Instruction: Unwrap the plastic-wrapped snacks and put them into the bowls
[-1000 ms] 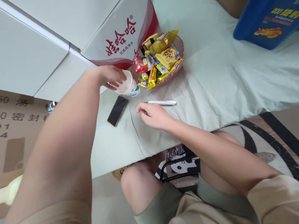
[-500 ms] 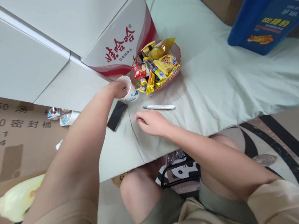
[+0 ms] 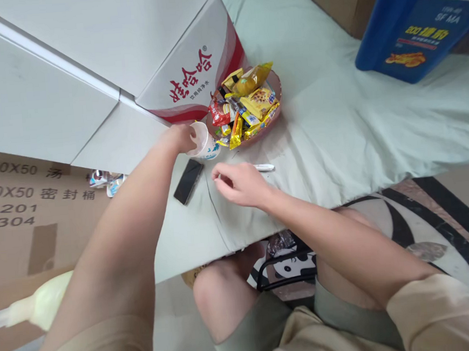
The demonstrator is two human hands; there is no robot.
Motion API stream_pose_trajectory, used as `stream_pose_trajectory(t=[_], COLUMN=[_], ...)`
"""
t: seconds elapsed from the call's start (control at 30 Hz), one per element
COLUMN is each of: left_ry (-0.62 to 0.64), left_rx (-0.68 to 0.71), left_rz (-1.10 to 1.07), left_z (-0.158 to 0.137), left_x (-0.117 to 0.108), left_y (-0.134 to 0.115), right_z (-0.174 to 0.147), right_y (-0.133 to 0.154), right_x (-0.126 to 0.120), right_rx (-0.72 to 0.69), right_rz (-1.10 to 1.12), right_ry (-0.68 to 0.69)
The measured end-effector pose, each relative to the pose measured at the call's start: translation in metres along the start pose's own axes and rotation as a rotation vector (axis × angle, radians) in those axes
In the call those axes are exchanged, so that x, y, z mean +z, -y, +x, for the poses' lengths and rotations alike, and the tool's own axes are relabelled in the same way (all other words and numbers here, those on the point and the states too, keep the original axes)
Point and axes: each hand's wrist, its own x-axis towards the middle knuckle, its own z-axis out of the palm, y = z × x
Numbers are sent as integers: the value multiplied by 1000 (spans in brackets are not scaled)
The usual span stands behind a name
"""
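Observation:
At the rim of a white paper cup [image 3: 208, 145] with blue print is my left hand [image 3: 182, 138]. Its fingers are closed on the cup's near side, with the tips partly hidden. My right hand [image 3: 238, 184] hovers over the pale green cloth, its fingers curled together; what they hold, if anything, cannot be made out. Behind that hand lies a white utility knife [image 3: 264, 167], partly covered by it. A dark phone [image 3: 188, 181] rests on the cloth between my two arms. Touching or very near the cup is a clear pinkish bowl [image 3: 278, 88] heaped with wrapped snacks [image 3: 249, 106].
A white and red carton [image 3: 194, 70] stands behind the bowl, beside white cabinet panels [image 3: 66, 48]. To the right is a blue jug [image 3: 406, 37]. A printed cardboard box [image 3: 14, 214] and a pale yellow bottle [image 3: 45, 304] are at the left. My knees are below the cloth's edge.
My right hand has risen slightly away from me and now covers part of the utility knife. My left hand's fingers have shifted from inside the cup toward its rim. The view has shifted slightly.

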Motion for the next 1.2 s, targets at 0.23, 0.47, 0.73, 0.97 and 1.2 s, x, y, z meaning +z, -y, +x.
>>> stream_pose_trajectory(t=[0.23, 0.47, 0.73, 0.97, 1.2], left_ry=[-113, -6, -113, -221, -392], left_rx=[-10, 127, 77, -6, 43], left_rz=[-23, -27, 32, 57, -5], left_z=[-49, -66, -80, -76, -45], left_x=[1, 34, 29, -10, -59], left_y=[7, -13, -34, -65, -119], right_z=[2, 1, -18, -61, -90], right_y=[-28, -54, -52, -62, -49], right_x=[-29, -50, -73, -110, -135], right_rx=[6, 110, 164, 159, 363], right_rz=[-384, -625, -645, -694, -716], right_ry=[-442, -257, -275, -359, -506])
